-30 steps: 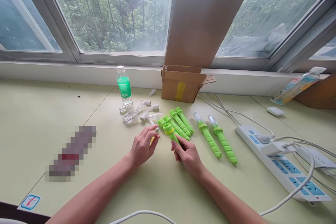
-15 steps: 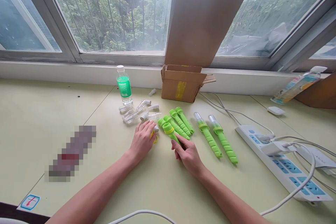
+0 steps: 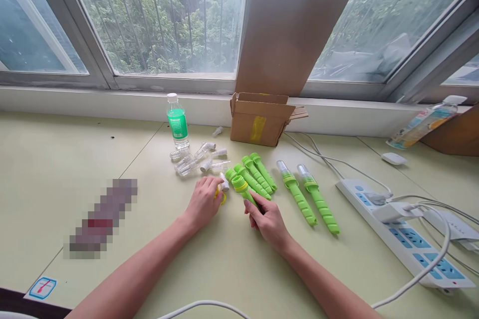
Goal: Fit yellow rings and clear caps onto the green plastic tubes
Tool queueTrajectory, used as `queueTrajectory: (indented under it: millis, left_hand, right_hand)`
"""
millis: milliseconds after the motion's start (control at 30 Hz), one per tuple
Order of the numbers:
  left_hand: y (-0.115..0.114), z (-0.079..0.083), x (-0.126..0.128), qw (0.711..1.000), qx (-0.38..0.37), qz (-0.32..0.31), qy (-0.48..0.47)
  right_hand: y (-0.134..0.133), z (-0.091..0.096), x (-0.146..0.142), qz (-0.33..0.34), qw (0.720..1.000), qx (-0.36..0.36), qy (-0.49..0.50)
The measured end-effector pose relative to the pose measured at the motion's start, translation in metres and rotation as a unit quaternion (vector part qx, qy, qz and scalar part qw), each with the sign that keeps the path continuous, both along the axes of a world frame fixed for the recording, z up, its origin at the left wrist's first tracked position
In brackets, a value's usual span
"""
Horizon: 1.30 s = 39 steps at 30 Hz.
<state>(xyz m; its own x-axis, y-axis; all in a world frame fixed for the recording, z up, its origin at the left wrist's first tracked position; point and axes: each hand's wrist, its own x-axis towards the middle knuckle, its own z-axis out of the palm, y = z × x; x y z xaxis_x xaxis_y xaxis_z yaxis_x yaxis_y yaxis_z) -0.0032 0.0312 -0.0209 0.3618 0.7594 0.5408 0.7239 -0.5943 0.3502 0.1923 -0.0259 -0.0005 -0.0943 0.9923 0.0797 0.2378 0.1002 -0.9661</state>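
Green tube point(image 3: 244, 190) gripped in right hand point(image 3: 267, 222); left hand point(image 3: 203, 203) curled at yellow rings point(image 3: 223, 199), hold unclear

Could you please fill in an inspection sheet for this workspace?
Surface: flat, pale yellow-green tabletop, seamed.
Job's things: ridged green plastic handles, two with clear cylindrical plastic caps; loose clear caps and small white cylinders in a pile.
Clutter: upright green-labelled clear plastic bottle; open brown cardboard box.
Grips: right hand holds one green handle, threaded end uncapped; left hand is at a yellow ring-shaped piece, hold unclear.
Cables: white cables around the long white power strip; another white cable at the near side.
Surroundings: grey-framed windows, trees outside.
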Motion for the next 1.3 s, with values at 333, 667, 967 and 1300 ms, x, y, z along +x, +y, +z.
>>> queueTrajectory:
  millis: [333,667,967,1300]
  left_hand:
    - [0.0,-0.0007,0.0006,0.999,-0.032,0.006,-0.004]
    - [-0.0004,-0.0013,0.0019,0.999,-0.041,0.013,-0.008]
    - [-0.0013,-0.0027,0.0013,0.999,-0.028,0.014,0.028]
    - [-0.002,-0.001,0.0021,0.997,-0.075,0.008,0.026]
  right_hand:
    - [-0.0003,0.0015,-0.0006,0.004,1.0,0.002,-0.001]
    - [-0.0001,-0.0001,0.0,0.003,1.0,-0.002,-0.001]
    - [-0.0008,-0.0015,0.0001,0.009,1.0,-0.005,0.003]
    - [-0.0014,0.0006,0.0,0.008,1.0,-0.004,0.002]
